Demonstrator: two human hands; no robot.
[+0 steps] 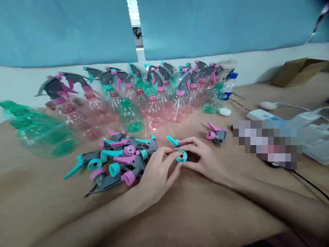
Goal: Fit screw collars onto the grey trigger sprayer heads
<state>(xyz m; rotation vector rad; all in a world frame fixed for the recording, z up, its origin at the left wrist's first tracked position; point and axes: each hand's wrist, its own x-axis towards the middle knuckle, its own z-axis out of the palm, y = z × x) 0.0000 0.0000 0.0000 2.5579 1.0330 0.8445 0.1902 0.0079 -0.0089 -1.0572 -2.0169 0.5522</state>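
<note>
Between both hands is a spray trigger head [182, 156] with a turquoise collar and turquoise lever, the collar's open end facing me. My right hand [203, 157] is closed around its body from the right. The fingers of my left hand [159, 169] pinch at the collar's rim from the left; whether a small part sits in them is hidden. Just left of my left hand lies a pile of grey trigger heads [123, 161] with pink and turquoise parts. A single pink and grey trigger head [216, 134] rests on the table beyond my right hand.
Pink and green clear bottles [132, 116] stand at the back, many with trigger heads on. Green bottles [41, 133] are at the left. A blue-capped bottle [229, 85], a white power strip [264, 116], a blurred-out item [267, 142] and a cardboard box [295, 72] are right.
</note>
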